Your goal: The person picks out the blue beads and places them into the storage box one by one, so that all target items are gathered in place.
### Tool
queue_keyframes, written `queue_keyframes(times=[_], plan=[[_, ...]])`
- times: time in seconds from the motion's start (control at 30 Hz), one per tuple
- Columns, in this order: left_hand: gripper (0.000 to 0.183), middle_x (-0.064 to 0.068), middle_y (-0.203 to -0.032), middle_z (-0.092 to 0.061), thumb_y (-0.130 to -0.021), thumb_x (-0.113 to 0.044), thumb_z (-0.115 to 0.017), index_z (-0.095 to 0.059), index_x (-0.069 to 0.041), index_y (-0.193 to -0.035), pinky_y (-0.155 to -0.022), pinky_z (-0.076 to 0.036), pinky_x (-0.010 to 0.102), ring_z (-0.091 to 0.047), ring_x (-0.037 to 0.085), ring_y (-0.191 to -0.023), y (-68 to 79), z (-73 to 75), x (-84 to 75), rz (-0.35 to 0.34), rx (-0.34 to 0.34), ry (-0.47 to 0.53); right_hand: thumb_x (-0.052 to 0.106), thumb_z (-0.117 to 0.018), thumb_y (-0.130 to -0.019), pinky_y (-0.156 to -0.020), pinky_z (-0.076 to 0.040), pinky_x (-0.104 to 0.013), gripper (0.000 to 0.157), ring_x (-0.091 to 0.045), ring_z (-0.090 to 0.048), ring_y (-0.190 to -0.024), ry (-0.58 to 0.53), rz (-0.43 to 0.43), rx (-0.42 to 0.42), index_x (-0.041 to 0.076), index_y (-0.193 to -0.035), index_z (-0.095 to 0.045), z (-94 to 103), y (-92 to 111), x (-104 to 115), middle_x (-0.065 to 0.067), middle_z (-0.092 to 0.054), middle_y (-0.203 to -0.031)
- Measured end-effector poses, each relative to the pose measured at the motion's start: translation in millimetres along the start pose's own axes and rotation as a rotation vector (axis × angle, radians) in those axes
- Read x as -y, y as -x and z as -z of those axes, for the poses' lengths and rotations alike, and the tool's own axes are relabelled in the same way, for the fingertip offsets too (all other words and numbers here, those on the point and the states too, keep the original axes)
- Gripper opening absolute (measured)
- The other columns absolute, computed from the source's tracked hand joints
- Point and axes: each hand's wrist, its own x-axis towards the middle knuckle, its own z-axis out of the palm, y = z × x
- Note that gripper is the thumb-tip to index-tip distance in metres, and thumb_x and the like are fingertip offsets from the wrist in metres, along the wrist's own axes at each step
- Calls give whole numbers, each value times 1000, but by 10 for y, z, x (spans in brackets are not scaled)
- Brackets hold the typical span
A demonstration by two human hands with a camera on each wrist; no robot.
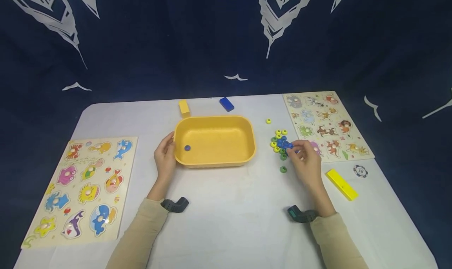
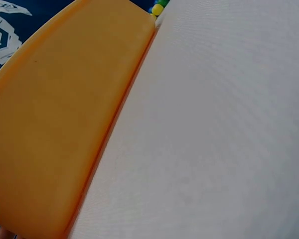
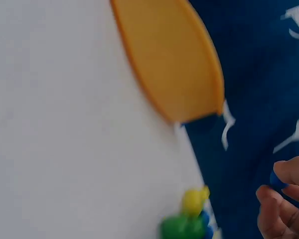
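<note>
A yellow plastic basin [image 1: 215,141] stands mid-table with one blue bead [image 1: 187,147] lying inside near its left end. My left hand [image 1: 166,159] holds the basin's left side; in the left wrist view only a bit of its fingers [image 2: 5,234] shows beside the basin's outer wall [image 2: 65,109]. To the right of the basin, my right hand [image 1: 306,159] pinches a blue bead [image 3: 276,180] between thumb and finger. Just left of those fingertips lies a loose cluster of blue beads [image 1: 281,143], yellow beads [image 1: 273,144] and green beads [image 1: 283,157].
Behind the basin are a yellow block [image 1: 184,108] and a blue block [image 1: 226,104]. Animal puzzle boards lie at left [image 1: 128,174] and at back right [image 1: 296,116]. A long yellow block [image 1: 341,184] and a poker chip [image 1: 360,171] sit right of my right hand.
</note>
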Motion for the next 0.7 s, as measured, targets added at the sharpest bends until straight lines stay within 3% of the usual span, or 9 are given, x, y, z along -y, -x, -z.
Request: queue_keyframes(times=[0.1,0.23,0.43,0.7], plan=[[34,22,-111,-56,-88,-2,-43,-51,0,-122,-81,-50,21,-54,32,-101,-7,4,8,3,-2,5,21,-64,-81,-44,-39,-15,24,-12,-51,-61,-59,73,64,9,-100,-56,-67,-164,269,1,-61,-85],[34,21,-112,-56,-88,-3,-44,-51,-1,-121,-83,-50,28,-54,31,-102,-44,3,95,10,1,13,22,-63,-81,-54,-45,-18,23,-12,-52,-72,-98,107,178,10,-100,-56,-306,-375,645,0,-61,-86],[33,14,-111,-58,-89,-8,-46,-53,-11,-121,-79,-50,19,-56,23,-100,-115,-9,313,27,3,16,21,-63,-81,-64,-47,-24,21,-13,-52,-75,-106,129,394,11,-99,-56,-887,-586,1096,0,-59,-85],[33,10,-110,-59,-88,-9,-46,-55,-14,-120,-82,-52,28,-58,20,-98,-104,-18,335,3,-23,21,21,-64,-79,-52,-42,-20,17,-11,-51,-62,-27,229,588,14,-95,-61,-1602,-687,1498,2,-60,-74]])
